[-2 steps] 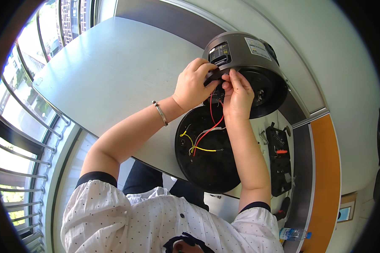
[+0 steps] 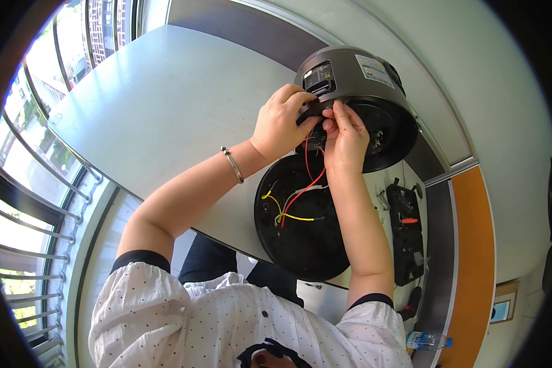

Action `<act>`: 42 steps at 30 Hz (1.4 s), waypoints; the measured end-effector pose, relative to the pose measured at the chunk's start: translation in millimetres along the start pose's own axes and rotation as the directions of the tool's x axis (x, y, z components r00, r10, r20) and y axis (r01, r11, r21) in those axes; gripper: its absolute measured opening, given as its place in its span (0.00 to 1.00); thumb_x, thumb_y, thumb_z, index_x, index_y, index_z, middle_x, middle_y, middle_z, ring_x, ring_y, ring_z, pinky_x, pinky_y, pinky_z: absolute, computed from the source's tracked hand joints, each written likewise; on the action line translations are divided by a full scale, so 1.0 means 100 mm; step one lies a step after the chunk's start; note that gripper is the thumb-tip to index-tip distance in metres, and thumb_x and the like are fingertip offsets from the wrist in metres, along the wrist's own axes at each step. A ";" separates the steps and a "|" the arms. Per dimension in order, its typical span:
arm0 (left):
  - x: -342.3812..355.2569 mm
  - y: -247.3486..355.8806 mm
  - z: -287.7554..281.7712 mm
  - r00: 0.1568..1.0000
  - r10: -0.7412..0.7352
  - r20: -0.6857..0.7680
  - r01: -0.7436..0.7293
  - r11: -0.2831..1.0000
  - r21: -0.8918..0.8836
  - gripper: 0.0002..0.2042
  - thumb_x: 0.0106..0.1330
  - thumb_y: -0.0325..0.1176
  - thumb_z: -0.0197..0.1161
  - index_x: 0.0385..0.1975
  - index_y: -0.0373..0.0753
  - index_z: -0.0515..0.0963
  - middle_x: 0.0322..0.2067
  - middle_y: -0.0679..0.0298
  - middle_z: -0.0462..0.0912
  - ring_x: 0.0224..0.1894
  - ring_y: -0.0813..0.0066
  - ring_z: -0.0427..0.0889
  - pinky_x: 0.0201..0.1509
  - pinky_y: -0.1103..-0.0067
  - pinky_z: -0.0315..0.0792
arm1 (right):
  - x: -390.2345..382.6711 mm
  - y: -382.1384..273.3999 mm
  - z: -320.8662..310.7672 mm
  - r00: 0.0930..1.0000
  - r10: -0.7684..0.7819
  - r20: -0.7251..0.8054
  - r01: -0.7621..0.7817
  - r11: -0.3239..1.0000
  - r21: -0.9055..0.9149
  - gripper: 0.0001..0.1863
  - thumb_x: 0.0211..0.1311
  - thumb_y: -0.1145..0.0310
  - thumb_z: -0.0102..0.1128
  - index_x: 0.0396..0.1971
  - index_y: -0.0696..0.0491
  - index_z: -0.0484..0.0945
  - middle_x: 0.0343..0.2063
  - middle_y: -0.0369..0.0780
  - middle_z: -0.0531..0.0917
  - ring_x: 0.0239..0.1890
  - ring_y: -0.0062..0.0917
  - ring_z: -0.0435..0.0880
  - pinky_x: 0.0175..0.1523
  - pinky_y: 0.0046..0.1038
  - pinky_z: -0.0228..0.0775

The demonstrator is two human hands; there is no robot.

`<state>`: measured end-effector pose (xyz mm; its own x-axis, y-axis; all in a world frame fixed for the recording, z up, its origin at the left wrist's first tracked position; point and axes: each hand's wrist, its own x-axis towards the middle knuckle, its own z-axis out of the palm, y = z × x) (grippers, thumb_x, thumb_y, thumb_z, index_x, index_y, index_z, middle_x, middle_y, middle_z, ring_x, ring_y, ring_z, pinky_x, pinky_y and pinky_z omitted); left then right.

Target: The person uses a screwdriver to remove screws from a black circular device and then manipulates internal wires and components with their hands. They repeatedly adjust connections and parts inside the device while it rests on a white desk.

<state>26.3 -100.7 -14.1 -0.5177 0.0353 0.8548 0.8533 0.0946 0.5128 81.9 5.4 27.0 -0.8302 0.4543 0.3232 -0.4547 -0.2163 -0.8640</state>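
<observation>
A dark brown rice cooker body (image 2: pixel 357 67) lies on its side at the far right of the table, with its hollow underside facing me. My left hand (image 2: pixel 283 119) grips the cooker's lower front rim, below the control panel (image 2: pixel 319 78). Close beside it, my right hand (image 2: pixel 347 136) pinches with thumb and fingers at the same rim; whatever is between the fingertips is too small to make out. Red wires (image 2: pixel 307 156) run from under my hands down to a round black base cover (image 2: pixel 306 251) lying nearer me. Yellow wires (image 2: pixel 299 218) and a whitish one rest on that cover.
An open black tool case (image 2: pixel 406 236) with a red-handled tool (image 2: pixel 409 220) lies right of my right forearm. Small metal parts (image 2: pixel 383 199) are beside it. A water bottle (image 2: pixel 428 341) is at the lower right. The pale table (image 2: pixel 165 104) extends left toward a barred window.
</observation>
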 end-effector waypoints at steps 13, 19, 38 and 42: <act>0.13 -0.01 -0.05 0.994 -0.005 0.109 0.003 1.000 0.022 0.20 0.41 0.27 0.66 0.39 0.34 0.78 0.40 0.56 0.76 0.46 0.57 0.72 0.51 0.71 0.68 | 0.04 -0.04 -0.03 0.999 -0.016 0.052 0.018 0.999 -0.035 0.05 0.56 0.74 0.59 0.25 0.60 0.78 0.17 0.37 0.76 0.16 0.15 0.67 0.23 0.15 0.57; 0.14 -0.01 0.06 0.994 -0.097 0.057 0.099 0.995 -0.018 0.18 0.41 0.26 0.66 0.36 0.33 0.78 0.39 0.56 0.76 0.45 0.56 0.72 0.50 0.71 0.69 | 0.10 -0.12 -0.10 0.992 0.024 0.124 -0.006 0.989 -0.145 0.06 0.56 0.74 0.59 0.28 0.61 0.78 0.19 0.38 0.78 0.16 0.15 0.68 0.23 0.15 0.58; 0.15 0.07 0.04 0.987 -0.116 0.110 0.115 0.993 0.016 0.16 0.46 0.20 0.67 0.37 0.31 0.75 0.39 0.61 0.70 0.40 0.72 0.72 0.39 0.80 0.79 | 0.03 -0.01 -0.33 0.685 -0.407 0.604 0.596 -0.164 -0.786 0.05 0.43 0.76 0.57 0.23 0.58 0.73 0.28 0.43 0.75 0.23 0.34 0.80 0.25 0.30 0.73; 0.14 0.11 0.06 0.988 -0.109 0.112 0.106 0.994 0.028 0.16 0.46 0.19 0.67 0.37 0.31 0.75 0.39 0.62 0.70 0.40 0.74 0.72 0.37 0.82 0.80 | 0.06 0.06 -0.32 0.693 -0.399 0.600 0.615 -0.105 -0.781 0.06 0.41 0.78 0.56 0.23 0.59 0.71 0.28 0.45 0.75 0.23 0.34 0.80 0.25 0.31 0.73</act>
<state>28.2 -93.6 3.2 -0.6110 0.1362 0.7798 0.7914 0.1256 0.5982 84.4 34.1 11.2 -0.5874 -0.1172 0.8007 -0.2109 0.9774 -0.0116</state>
